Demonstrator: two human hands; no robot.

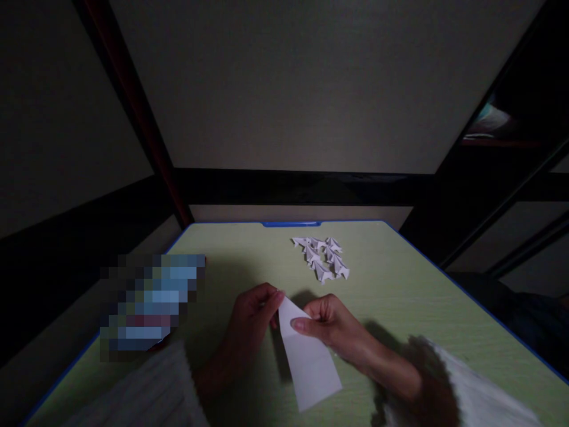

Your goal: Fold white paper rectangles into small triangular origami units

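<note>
A white sheet of paper (311, 367), narrowing toward its far end, is held between both hands above the table. My left hand (254, 311) pinches its far tip between thumb and fingers. Partway along the right edge, my right hand (331, 325) grips the paper, thumb on top and fingers beneath. A faint crease crosses the sheet near that thumb. Beyond the hands lie several small folded white paper figures (324, 261), arranged in a loose cluster. The undersides of the fingers are partly hidden.
The pale green table (395, 284) has a blue edge and a blue handle-like piece (291, 224) at its far side. A pixelated, blurred-out object (155, 302) lies at the left. Behind the table stands a panelled wall (302, 89); a dark shelf opening is at the right.
</note>
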